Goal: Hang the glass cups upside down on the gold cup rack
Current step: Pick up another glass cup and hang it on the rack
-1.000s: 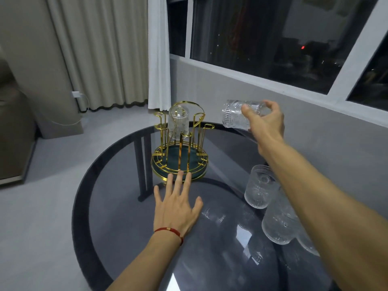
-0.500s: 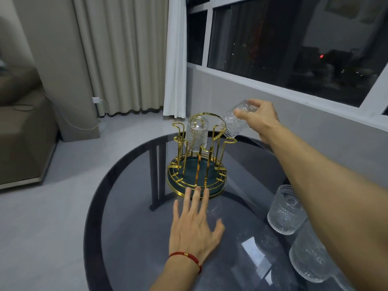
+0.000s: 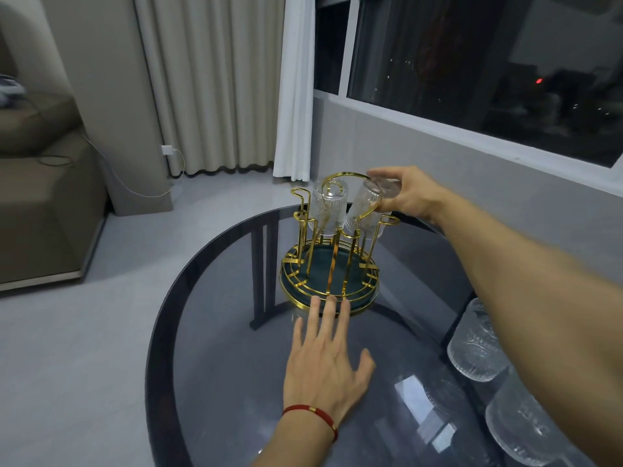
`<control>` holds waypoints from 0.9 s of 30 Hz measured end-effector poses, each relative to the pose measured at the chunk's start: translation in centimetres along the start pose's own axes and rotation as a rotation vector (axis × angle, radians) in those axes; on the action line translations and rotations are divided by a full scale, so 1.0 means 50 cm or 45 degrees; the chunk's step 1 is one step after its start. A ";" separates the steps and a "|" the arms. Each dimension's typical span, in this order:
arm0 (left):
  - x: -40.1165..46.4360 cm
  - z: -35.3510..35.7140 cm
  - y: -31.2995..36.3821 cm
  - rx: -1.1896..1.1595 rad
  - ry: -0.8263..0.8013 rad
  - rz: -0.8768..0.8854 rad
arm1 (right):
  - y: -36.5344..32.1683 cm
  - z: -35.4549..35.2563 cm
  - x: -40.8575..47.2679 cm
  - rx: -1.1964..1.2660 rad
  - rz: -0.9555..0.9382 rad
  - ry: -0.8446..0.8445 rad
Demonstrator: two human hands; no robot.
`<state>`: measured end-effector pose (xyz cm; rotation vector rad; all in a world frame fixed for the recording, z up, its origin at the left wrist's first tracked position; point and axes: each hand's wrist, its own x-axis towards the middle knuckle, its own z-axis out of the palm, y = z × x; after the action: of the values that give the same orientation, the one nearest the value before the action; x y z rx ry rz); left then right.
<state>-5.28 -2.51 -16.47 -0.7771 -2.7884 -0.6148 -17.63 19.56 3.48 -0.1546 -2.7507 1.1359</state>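
The gold cup rack [image 3: 328,264] with its dark green base stands on the round glass table [image 3: 215,332]. One ribbed glass cup [image 3: 327,210] hangs upside down on a rear peg. My right hand [image 3: 409,193] grips the base of a second glass cup [image 3: 365,210], tilted mouth-down over a peg on the rack's right side. My left hand [image 3: 328,358] lies flat on the table, fingers spread, fingertips touching the rack's front rim. Two more glass cups [image 3: 475,345] [image 3: 519,429] stand at the right, partly hidden by my right forearm.
A sofa [image 3: 40,197] stands at the left on the grey floor. Curtains [image 3: 215,82] and a charger cable [image 3: 168,153] are behind the table. A grey wall with a dark window [image 3: 488,62] runs close along the table's far right side.
My right hand has swung the cup from level to mouth-down and lowered it onto the rack beside the hanging cup. My left hand stays flat by the rack's base.
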 end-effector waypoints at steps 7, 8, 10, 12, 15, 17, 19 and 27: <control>0.002 0.002 -0.002 0.006 -0.017 -0.004 | -0.007 0.020 0.008 0.059 0.043 -0.131; 0.002 0.002 -0.002 0.009 -0.019 -0.001 | -0.006 0.017 0.009 0.061 0.051 -0.148; 0.003 0.001 -0.002 0.018 -0.021 -0.002 | -0.003 0.013 0.006 0.095 0.058 -0.167; 0.003 0.000 -0.003 0.021 -0.026 -0.006 | 0.004 0.008 -0.005 0.174 0.062 -0.132; 0.003 -0.003 -0.001 0.021 -0.022 -0.011 | 0.013 0.003 -0.042 0.163 0.024 0.095; 0.003 -0.007 0.003 0.043 -0.031 -0.008 | 0.017 0.008 -0.083 0.013 -0.008 0.329; 0.003 -0.011 0.002 0.049 -0.032 -0.019 | 0.015 0.024 -0.134 -0.097 -0.043 0.489; -0.019 -0.036 0.022 0.134 -0.037 0.026 | -0.030 0.065 -0.442 -0.211 -0.438 0.418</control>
<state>-3.78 -2.88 -14.73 -0.7981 -2.8093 -0.4526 3.42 12.83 -0.14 0.1014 -2.4511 0.7221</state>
